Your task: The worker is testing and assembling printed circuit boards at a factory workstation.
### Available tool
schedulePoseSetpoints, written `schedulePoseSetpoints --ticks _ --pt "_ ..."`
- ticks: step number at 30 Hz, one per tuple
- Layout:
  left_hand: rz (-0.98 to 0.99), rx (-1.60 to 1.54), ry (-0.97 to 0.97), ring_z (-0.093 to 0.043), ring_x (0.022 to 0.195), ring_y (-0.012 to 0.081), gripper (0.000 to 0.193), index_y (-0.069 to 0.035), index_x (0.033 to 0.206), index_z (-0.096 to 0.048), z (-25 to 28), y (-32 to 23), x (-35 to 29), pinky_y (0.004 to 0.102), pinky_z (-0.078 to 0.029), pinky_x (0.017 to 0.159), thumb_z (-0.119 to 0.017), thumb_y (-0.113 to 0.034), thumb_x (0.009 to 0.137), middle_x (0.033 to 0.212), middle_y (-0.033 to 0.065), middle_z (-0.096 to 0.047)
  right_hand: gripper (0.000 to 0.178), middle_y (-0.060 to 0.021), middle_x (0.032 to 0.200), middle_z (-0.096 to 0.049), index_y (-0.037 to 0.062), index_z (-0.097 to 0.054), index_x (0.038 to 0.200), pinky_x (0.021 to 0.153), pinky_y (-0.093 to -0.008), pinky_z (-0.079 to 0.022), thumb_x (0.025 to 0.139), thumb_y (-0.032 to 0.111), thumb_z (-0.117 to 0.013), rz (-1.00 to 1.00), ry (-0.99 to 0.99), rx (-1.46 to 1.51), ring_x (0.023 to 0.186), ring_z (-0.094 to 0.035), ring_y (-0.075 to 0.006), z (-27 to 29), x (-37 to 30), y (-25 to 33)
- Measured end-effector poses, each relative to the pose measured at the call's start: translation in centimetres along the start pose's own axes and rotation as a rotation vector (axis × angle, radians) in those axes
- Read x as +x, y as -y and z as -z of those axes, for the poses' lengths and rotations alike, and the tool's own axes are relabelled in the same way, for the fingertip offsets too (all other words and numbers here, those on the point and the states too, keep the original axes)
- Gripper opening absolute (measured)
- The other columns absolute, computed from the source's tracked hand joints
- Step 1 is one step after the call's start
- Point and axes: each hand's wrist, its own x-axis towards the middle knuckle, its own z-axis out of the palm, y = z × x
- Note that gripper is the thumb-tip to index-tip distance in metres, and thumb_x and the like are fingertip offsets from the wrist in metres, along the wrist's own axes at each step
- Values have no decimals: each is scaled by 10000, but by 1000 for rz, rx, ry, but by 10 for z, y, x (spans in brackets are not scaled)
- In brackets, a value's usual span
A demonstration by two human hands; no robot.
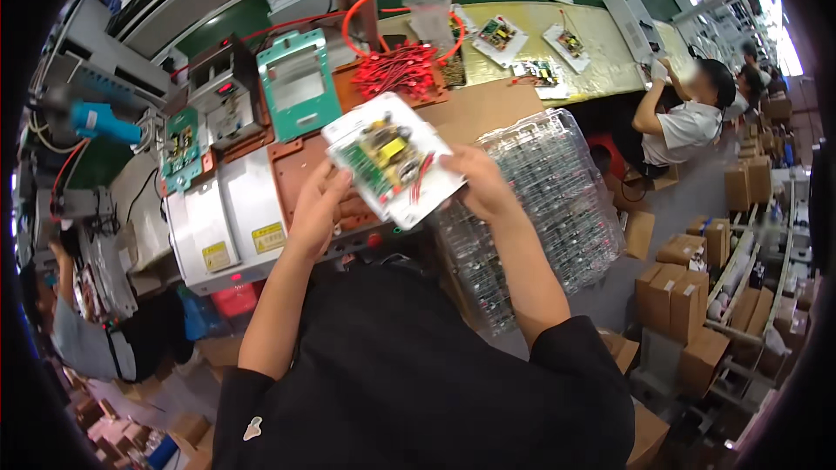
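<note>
Between my two hands a circuit board on a white backing plate [353, 128] is held up and tilted, above the front of the bench. The board carries a yellow-wrapped part, a green section and short red wires. My left hand [320, 209] grips its lower left edge, and my right hand [478, 181] has closed on the right edge. Just beyond the plate lies a heap of red wire leads [396, 72]. A green frame-shaped fixture [300, 91] stands upright to the left of that heap.
Clear plastic trays [531, 209] full of small parts are stacked at my right. Similar boards [500, 40] lie on the yellow-topped conveyor. A metal-topped machine [231, 218] occupies the left. Co-workers sit at right [692, 113] and left [91, 339]. Cardboard boxes [670, 296] stand at far right.
</note>
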Motion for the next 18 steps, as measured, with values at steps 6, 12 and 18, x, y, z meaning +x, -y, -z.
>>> schedulePoseSetpoints --ticks 6,12,18 --pt "17 140 -62 -661 1020 261 386 26 1338 -467 18 22 -37 353 -577 807 -526 -154 1001 1172 207 -632 319 -188 1124 -632 -89 -498 1190 826 -379 -595 916 73 -518 311 -513 246 986 -662 -276 107 8 29" --pt "2 141 -158 -659 1008 247 358 59 1309 -486 28 27 -79 346 -564 825 -530 -66 976 1155 200 -636 402 -275 1322 -457 -156 -355 1279 1005 -562 -509 885 -93 -405 487 -713 412 1215 -508 -420 198 51 67" --pt "33 195 -205 -656 1013 224 361 58 1283 -519 27 16 -80 337 -540 849 -570 -56 944 1135 186 -660 696 -376 1481 -225 -100 -122 1436 1069 -593 -415 1039 415 -371 515 -517 843 1313 -385 -528 329 85 173"
